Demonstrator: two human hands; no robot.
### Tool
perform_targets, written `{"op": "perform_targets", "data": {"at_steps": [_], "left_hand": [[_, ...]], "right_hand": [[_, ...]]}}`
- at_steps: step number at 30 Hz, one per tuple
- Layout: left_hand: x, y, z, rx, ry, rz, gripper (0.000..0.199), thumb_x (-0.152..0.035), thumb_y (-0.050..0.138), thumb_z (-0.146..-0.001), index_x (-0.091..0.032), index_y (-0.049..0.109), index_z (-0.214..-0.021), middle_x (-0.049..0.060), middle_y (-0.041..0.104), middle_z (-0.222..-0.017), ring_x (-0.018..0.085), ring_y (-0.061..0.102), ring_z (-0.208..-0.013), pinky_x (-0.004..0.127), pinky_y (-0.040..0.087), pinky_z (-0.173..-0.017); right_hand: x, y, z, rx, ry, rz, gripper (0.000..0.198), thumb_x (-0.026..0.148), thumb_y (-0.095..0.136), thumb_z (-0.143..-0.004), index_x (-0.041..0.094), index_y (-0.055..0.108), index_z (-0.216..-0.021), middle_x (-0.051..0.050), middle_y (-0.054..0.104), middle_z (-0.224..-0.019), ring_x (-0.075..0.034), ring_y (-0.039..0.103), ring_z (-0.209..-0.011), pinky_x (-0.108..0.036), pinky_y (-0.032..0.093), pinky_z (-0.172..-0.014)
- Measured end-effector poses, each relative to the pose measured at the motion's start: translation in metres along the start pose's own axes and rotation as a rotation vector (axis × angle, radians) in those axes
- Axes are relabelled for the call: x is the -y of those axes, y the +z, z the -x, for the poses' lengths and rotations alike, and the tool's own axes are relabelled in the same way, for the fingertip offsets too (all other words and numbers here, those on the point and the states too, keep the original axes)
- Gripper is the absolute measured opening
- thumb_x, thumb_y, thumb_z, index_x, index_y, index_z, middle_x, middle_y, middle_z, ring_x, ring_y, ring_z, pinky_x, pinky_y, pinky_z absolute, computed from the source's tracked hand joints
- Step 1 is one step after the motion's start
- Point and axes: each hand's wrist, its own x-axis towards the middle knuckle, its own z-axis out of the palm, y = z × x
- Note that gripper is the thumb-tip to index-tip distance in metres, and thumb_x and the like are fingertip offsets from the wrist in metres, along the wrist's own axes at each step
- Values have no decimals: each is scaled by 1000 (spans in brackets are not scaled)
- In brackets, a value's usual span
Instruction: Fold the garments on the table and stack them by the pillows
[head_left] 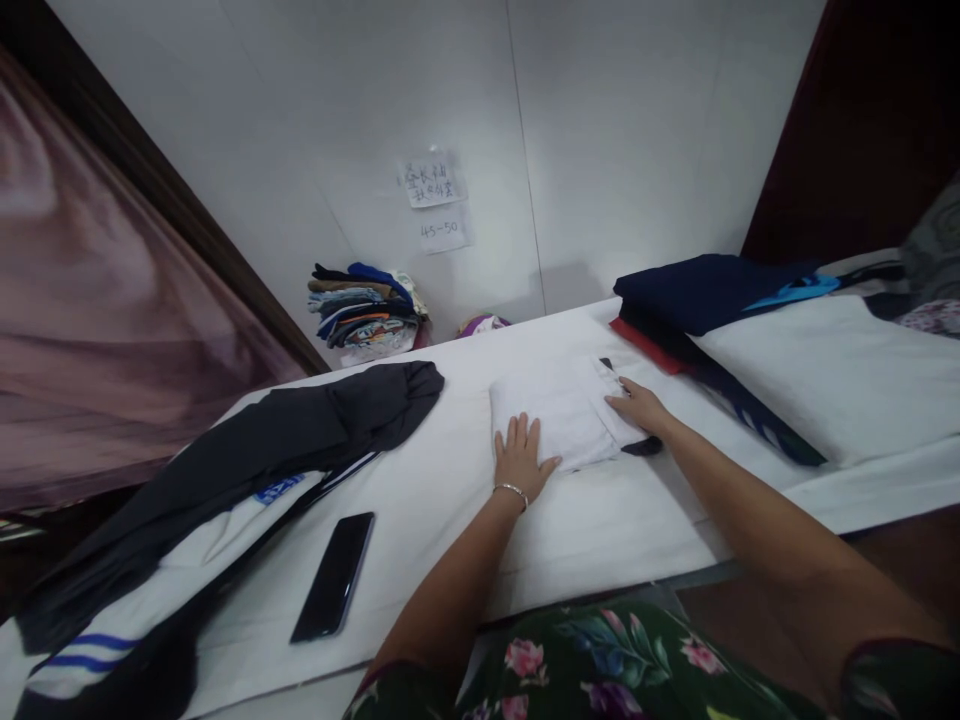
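Note:
A white garment (pixel 555 415), folded into a compact bundle with dark trim at its right end, lies on the white-covered table in front of me. My left hand (pixel 521 462) rests flat on its near left part, fingers spread, with a bracelet around the wrist. At the right end, the fingers of my right hand (pixel 641 408) are closed on the edge of a folded flap. Part of the dark trim shows on either side of that hand. What kind of garment it is cannot be made out in its folded state.
A black phone (pixel 334 578) lies left of my left arm. Dark and white clothes (pixel 247 480) stretch along the table's left side. More clothes (pixel 825 370) are piled at the right. A folded stack (pixel 367 305) stands by the wall, below paper notes (pixel 442 228). A pink curtain (pixel 97 300) hangs at left.

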Motion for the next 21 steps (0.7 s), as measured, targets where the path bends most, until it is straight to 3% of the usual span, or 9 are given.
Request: {"op": "perform_targets", "data": {"at_steps": [4, 8, 12, 16, 18, 21], "left_hand": [[3, 6, 1, -15, 0, 14, 75, -58, 42, -87, -22, 21, -150, 8, 9, -158, 28, 3, -145, 53, 6, -115], [5, -10, -7, 20, -46, 130, 62, -57, 33, -91, -26, 35, -144, 6, 18, -156, 26, 11, -144, 53, 10, -114], [6, -30, -36, -56, -82, 147, 60, -57, 31, -91, -24, 39, -142, 7, 19, -156, 25, 10, -144, 51, 6, -115], [8, -36, -75, -53, -119, 120, 62, -56, 31, -91, -22, 35, -143, 8, 13, -157, 25, 5, -145, 53, 5, -114], [11, -32, -91, -16, -167, 114, 63, -57, 32, -90, -22, 34, -143, 8, 14, -157, 26, 6, -145, 54, 7, -114], [18, -22, -104, 60, -201, 127, 67, -61, 32, -88, -22, 35, -143, 10, 22, -155, 28, 15, -143, 52, 12, -113]], "right_hand": [[-3, 8, 2, 0, -20, 31, 63, 50, 54, -80, 13, 53, -131, -15, 56, -132, -28, 54, -119, -40, 40, -100], [-3, 6, 7, -13, -40, 84, 61, 48, 53, -81, 15, 53, -131, -15, 54, -133, -31, 49, -123, -44, 37, -103], [22, 6, 6, -85, -264, 287, 56, 41, 48, -85, 16, 46, -136, -14, 38, -147, -31, 31, -136, -46, 29, -108], [53, 15, -1, -12, -481, 371, 57, 45, 39, -91, 14, 41, -139, -14, 28, -152, -28, 17, -142, -44, 22, -111], [59, 22, -6, 60, -479, 418, 59, 48, 39, -91, 15, 39, -139, -13, 26, -153, -29, 15, -142, -48, 19, -111], [52, 30, -11, 186, -367, 469, 58, 53, 36, -90, 19, 40, -138, -12, 26, -153, -29, 18, -141, -52, 19, -110]]}}
